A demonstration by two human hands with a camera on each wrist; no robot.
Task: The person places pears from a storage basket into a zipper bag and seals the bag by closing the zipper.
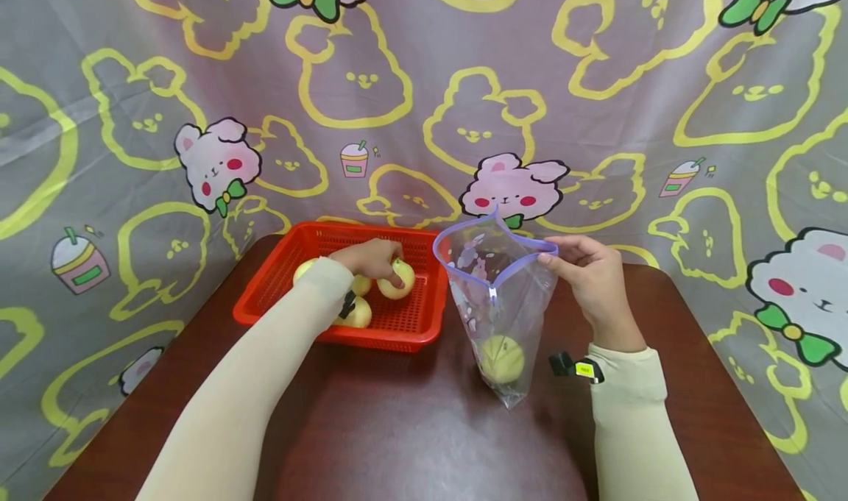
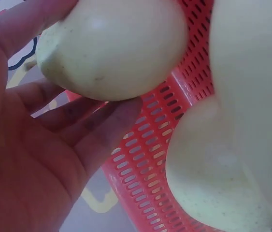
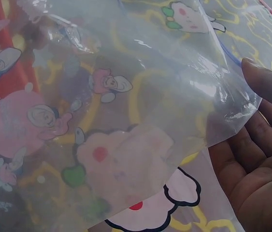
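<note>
At the red basket, my left hand grips a yellow pear; beside the basket, my right hand pinches a zip bag. Only the head view shows the bagged pear.

Grey cloth hung as backdrop behind tbl & along L + R sides, w/ soft folds. Print: big yellow-outline bears, pink-white bunnies w/ red cheeks & green bows, a few small pink cups w/ green straws. Tbl dk reddish-brn, smooth, back corners rounded; pale light sheen nr front ctr.
</note>
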